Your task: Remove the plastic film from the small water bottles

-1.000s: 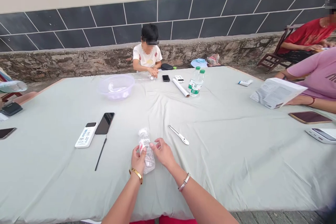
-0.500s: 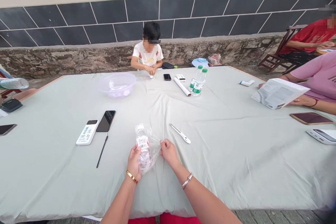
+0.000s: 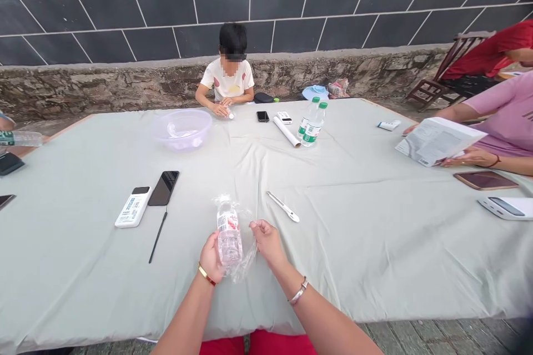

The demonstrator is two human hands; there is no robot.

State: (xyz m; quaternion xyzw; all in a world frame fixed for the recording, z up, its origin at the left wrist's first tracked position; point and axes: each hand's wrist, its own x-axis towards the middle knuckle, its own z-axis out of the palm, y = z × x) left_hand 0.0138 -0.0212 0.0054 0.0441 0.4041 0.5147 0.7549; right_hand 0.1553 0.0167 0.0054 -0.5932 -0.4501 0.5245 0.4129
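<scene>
Tablecloth (image 3: 353,233) beneath both hands. Clear bottle (image 3: 230,249) lies along the left hand (image 3: 212,260), its fingers curled around the left side and partly hidden; long axis points away from the wearer, neck beyond the fingers, tilting slightly left. Left hand nearer, touching. Right hand (image 3: 266,238), just right of the bottle, appears to pinch loose film (image 3: 249,260) between thumb and forefinger. Label (image 3: 227,222): white, red mark, dark print; writing illegible.
</scene>
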